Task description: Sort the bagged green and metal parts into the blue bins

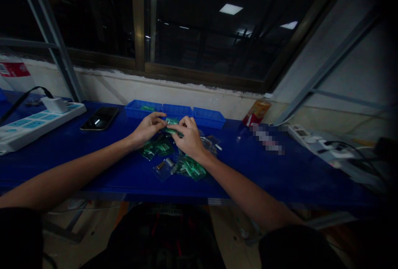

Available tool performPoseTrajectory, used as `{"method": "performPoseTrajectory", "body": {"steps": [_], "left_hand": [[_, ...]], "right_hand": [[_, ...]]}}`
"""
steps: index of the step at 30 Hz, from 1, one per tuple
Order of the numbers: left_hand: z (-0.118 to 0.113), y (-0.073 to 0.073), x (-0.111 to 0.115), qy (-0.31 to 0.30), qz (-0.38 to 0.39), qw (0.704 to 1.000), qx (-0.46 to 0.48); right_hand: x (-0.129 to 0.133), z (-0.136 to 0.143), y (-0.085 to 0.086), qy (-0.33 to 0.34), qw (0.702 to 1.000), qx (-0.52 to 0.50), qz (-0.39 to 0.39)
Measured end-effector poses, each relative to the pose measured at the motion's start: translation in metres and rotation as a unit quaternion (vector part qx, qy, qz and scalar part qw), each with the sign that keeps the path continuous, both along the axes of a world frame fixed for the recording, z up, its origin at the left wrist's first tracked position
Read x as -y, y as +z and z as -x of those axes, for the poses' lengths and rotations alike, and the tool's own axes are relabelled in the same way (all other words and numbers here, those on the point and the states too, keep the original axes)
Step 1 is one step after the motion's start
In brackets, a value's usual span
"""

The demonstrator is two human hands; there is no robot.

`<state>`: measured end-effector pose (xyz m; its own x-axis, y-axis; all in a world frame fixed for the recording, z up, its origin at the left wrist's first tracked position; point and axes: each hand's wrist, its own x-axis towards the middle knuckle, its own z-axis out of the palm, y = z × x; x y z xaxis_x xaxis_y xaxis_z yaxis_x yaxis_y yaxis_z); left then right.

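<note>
Both hands meet over the middle of the blue table, around a small clear plastic bag with green pieces [172,122]. My left hand [149,129] has its thumb and fingers closed at the bag's left side. From the right, my right hand [190,136] pinches at the bag, its index finger stretched across toward the left fingertips. Below the hands lie more bags of green pieces [192,168], with others [157,148] by the left wrist. A bag with metal and white parts [164,168] is in front. Further clear bags [211,142] are partly hidden behind the right wrist.
Blue bins [209,118] stand in a row at the back; the left one holds green pieces. A phone [100,119] and a white power strip [43,123] lie left. A drink bottle [257,111] stands back right, near another power strip [323,144]. A window is behind.
</note>
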<state>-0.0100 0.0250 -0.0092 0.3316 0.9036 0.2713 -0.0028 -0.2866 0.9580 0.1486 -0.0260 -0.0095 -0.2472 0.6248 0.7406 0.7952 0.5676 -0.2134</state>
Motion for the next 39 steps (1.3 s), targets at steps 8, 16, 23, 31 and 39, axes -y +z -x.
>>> {"method": "performPoseTrajectory", "body": {"steps": [8, 16, 23, 31, 39], "left_hand": [[0.004, -0.002, -0.001, 0.061, -0.290, 0.947, -0.121], [0.002, 0.000, 0.015, 0.009, -0.432, 0.870, -0.238], [0.000, 0.009, 0.012, -0.028, 0.001, 0.997, -0.068], [0.001, 0.007, 0.007, -0.008, -0.007, 1.000, 0.013], [0.003, 0.009, 0.007, 0.057, -0.172, 0.983, -0.012]], "right_hand": [[-0.008, 0.001, 0.003, 0.062, 0.922, -0.287, 0.253], [-0.012, 0.003, -0.004, 0.072, 0.894, -0.372, 0.239], [0.001, -0.001, 0.003, 0.059, 0.984, -0.149, 0.079], [0.002, 0.000, 0.003, 0.089, 0.990, -0.075, 0.081], [0.001, -0.002, 0.006, 0.048, 0.971, -0.224, 0.061]]}}
